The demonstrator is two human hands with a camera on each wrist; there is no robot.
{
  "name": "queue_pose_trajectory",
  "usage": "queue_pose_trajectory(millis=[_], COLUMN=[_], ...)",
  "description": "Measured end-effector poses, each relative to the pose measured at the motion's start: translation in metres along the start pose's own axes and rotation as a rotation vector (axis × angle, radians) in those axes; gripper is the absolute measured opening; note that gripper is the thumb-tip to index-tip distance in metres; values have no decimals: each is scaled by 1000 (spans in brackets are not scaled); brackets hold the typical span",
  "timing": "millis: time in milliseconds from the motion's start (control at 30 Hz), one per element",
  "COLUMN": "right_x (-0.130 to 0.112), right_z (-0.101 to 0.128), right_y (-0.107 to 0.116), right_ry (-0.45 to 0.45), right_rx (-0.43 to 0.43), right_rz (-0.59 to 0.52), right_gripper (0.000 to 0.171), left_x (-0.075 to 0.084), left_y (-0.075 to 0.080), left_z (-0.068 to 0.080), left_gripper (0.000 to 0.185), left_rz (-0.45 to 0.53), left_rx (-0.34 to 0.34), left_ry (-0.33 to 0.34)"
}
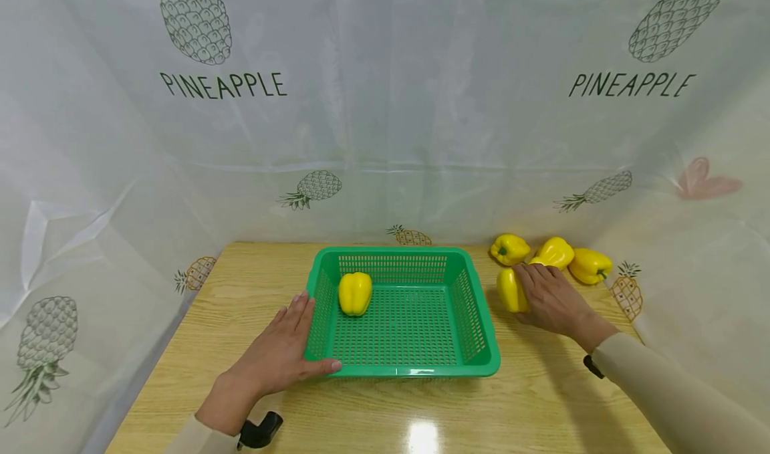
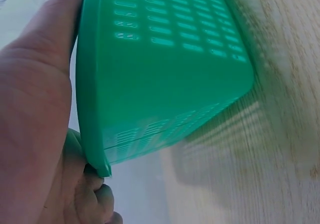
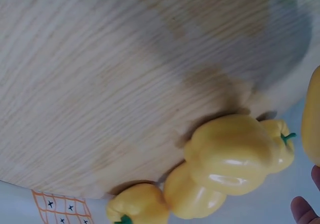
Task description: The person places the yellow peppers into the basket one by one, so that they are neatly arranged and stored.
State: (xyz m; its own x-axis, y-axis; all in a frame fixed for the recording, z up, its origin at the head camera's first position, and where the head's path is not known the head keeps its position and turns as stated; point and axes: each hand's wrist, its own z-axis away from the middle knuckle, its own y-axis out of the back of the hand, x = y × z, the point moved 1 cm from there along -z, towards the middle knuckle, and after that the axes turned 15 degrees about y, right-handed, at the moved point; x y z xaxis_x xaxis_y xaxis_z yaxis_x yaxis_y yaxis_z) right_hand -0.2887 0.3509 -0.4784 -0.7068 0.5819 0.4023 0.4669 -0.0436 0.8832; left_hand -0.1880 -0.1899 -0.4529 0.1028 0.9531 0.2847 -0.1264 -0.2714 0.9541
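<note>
Resting flat against the near left corner of the green perforated basket (image 1: 402, 367), the left hand (image 1: 283, 354) lies relaxed, thumb along the front rim. One yellow bell pepper (image 1: 355, 293) sits inside the basket. The right hand (image 1: 550, 300) curls over another yellow pepper (image 1: 510, 291) on the wooden table (image 1: 529, 407), just beside three more peppers (image 1: 553, 253). The backdrop curtain (image 1: 385, 106) reads "PINEAPPLE" twice.

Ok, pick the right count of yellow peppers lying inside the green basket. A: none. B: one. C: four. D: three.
B: a single yellow pepper lies inside the green basket, near its left wall; the other peppers are out on the table, by the right hand.
</note>
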Motion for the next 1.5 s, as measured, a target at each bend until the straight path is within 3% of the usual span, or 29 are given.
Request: queue_pose_trajectory(millis=[233,433,800,1100,1333,1500], right_x=[4,9,11,-19,-55,-77], right_z=[-11,-25,-86,-154,-193,-207], right_y=[7,18,56,76,68,56], right_ry=[26,26,4,32,71,66], right_rx=[34,49,64,123,113,43], right_rz=[26,44,-15,-14,-39,-66], right_gripper=[100,103,97,94,95,101], left_x=[1,0,0,0,0,0], left_y=[4,6,4,3,3,1], left_z=[0,-4,-4,-5,-5,-5], left_gripper=[129,127,128,129,129,128], left_rz=[-15,-27,-27,-42,-55,-58], left_rx=[7,18,-16,-3,-7,-2], left_ry=[-15,-32,-33,-30,-31,-35])
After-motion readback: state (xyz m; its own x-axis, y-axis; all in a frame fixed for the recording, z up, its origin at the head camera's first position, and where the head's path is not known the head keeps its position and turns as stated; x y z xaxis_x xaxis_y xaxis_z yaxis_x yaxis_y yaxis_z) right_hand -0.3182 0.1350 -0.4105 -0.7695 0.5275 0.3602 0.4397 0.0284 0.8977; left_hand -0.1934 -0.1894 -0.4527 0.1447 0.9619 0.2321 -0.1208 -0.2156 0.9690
